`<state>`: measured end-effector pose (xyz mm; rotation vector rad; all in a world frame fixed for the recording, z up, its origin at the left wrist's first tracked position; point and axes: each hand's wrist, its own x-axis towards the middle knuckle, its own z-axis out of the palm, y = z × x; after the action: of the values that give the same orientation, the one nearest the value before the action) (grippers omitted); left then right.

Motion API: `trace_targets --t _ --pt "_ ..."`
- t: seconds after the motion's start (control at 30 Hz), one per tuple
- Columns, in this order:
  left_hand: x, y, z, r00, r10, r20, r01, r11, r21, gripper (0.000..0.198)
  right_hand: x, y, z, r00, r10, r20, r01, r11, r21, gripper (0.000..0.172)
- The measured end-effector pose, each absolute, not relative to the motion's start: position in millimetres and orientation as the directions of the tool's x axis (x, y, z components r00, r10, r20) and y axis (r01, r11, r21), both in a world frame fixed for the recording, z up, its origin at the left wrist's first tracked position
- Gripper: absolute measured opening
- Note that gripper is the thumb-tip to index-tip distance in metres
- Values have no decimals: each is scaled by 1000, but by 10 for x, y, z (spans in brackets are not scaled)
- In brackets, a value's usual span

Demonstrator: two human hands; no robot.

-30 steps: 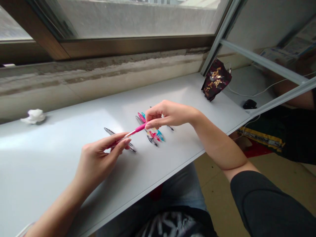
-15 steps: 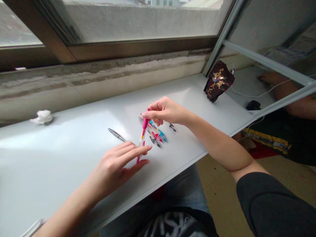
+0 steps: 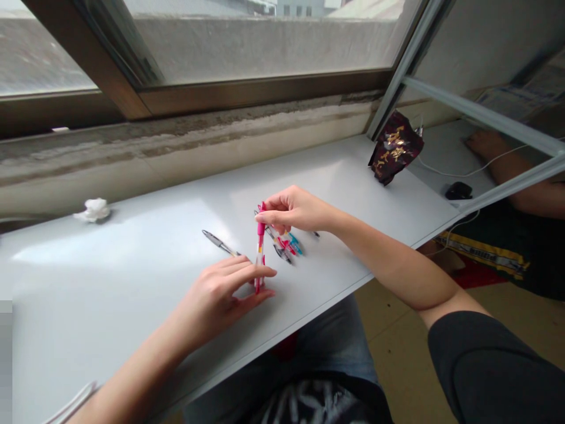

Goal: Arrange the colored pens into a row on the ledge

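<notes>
My right hand (image 3: 293, 209) pinches the top of a pink pen (image 3: 260, 244), which stands nearly upright with its tip on the white desk (image 3: 132, 282). My left hand (image 3: 220, 294) is pinched round the pen's lower end, thumb and fingers on either side of it. Just behind the pen lies a small heap of coloured pens (image 3: 286, 244), partly hidden by my right hand. A single dark pen (image 3: 219, 242) lies on the desk to the left of them.
A crumpled white tissue (image 3: 93, 209) sits at the back left by the wall. A dark snack bag (image 3: 394, 148) stands at the back right. Behind the metal frame (image 3: 481, 112), another person's arm (image 3: 507, 162), a black mouse (image 3: 459, 191) and a cable rest on the adjoining desk.
The pink pen has swung from a flat, sideways hold to nearly upright. My left hand slid down to its tip on the desk, and my right hand shifted to its top.
</notes>
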<state>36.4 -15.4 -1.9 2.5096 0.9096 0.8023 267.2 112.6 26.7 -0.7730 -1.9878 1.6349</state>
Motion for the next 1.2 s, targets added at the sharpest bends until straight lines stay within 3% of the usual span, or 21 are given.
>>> trace_targets --t 0.17,0.33,0.53,0.7,0.87,1.2 --pt "376 -175 -41 607 693 389 492 -712 500 25 2668 1121 256 -761 649 -6 150 167 -974 31" --pt "422 -213 41 581 692 429 462 -714 526 4 2686 1078 303 -779 625 49 108 211 -972 34" --pt "427 -233 33 605 682 410 454 -719 526 6 2691 1070 330 -788 613 63 99 227 -969 38" --pt "408 -244 10 573 724 384 477 -675 562 26 2699 1112 310 -776 625 87 79 233 -969 37" --pt "441 -228 36 584 701 409 456 -701 548 5 2696 1093 309 -794 604 64 102 237 -966 37" --pt "443 -229 20 605 686 403 452 -713 536 8 2681 1076 312 -797 602 46 125 239 -963 38"
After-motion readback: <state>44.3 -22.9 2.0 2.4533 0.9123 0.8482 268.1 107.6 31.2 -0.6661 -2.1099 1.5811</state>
